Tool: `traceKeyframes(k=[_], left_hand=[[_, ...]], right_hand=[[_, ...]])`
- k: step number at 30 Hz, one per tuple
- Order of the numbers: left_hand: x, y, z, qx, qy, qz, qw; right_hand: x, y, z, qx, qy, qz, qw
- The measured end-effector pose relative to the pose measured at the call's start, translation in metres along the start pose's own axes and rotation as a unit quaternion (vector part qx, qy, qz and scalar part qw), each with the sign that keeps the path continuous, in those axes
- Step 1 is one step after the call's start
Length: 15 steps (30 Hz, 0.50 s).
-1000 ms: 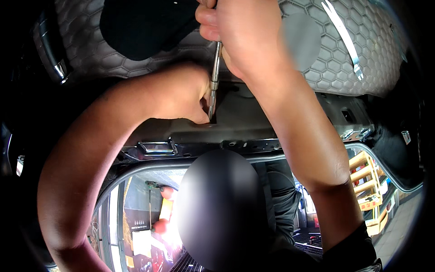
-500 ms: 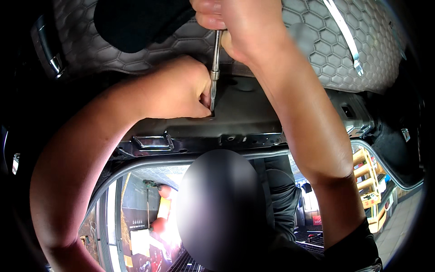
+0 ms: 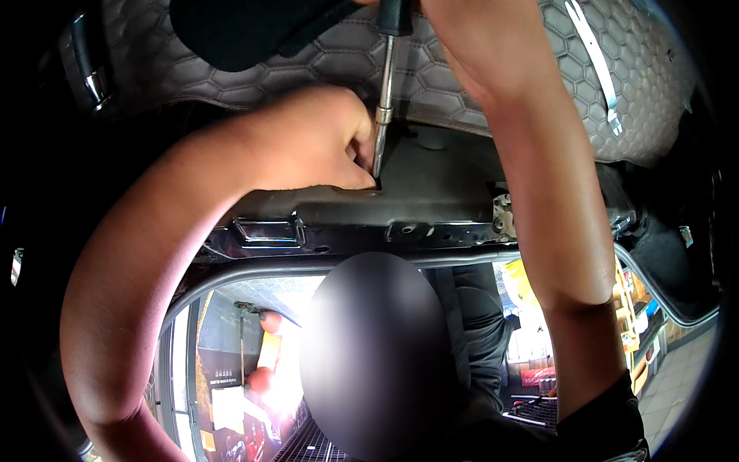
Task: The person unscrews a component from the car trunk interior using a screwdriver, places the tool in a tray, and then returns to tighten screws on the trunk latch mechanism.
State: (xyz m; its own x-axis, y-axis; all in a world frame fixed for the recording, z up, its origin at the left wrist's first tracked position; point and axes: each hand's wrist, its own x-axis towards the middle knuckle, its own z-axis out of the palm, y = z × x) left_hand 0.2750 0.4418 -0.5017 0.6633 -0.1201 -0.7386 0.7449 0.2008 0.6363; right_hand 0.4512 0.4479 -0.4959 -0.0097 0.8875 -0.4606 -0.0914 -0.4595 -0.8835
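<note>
A screwdriver-like tool [image 3: 387, 85], with a black handle and long steel shaft, stands nearly upright against the dark metal panel [image 3: 439, 165]. My left hand [image 3: 323, 142] has its fingers curled round the shaft's lower end, thumb at the panel; the very tip is hidden. My right hand [image 3: 469, 31] is at the top edge, with a bit of finger showing round the handle and most of the grip out of frame. Behind the tool lies grey quilted hexagon lining [image 3: 431, 88].
A silver strip tool [image 3: 593, 65] lies on the lining at right, a black pad [image 3: 231, 27] at upper left. A rubber-sealed opening [image 3: 668, 317] below shows bright surroundings, a yellow rack [image 3: 631, 331], dark clothing [image 3: 473, 339] and a blurred oval over the middle.
The tool and both hands have shifted a little right in the picture. My right hand has risen further toward the top edge, so that more of the black handle shows.
</note>
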Motion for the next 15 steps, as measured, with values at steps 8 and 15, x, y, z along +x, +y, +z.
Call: traceKeyframes(k=[8,15], left_hand=[[-0.024,-0.02,0.007,-0.333,0.097,0.128,0.929],[-0.034,-0.002,0.016,-0.315,0.148,0.025,0.937]], right_hand=[[-0.001,-0.009,0.002,0.125,-0.016,0.021,0.992],[0.008,-0.024,-0.015,-0.085,-0.099,-0.062,0.99]])
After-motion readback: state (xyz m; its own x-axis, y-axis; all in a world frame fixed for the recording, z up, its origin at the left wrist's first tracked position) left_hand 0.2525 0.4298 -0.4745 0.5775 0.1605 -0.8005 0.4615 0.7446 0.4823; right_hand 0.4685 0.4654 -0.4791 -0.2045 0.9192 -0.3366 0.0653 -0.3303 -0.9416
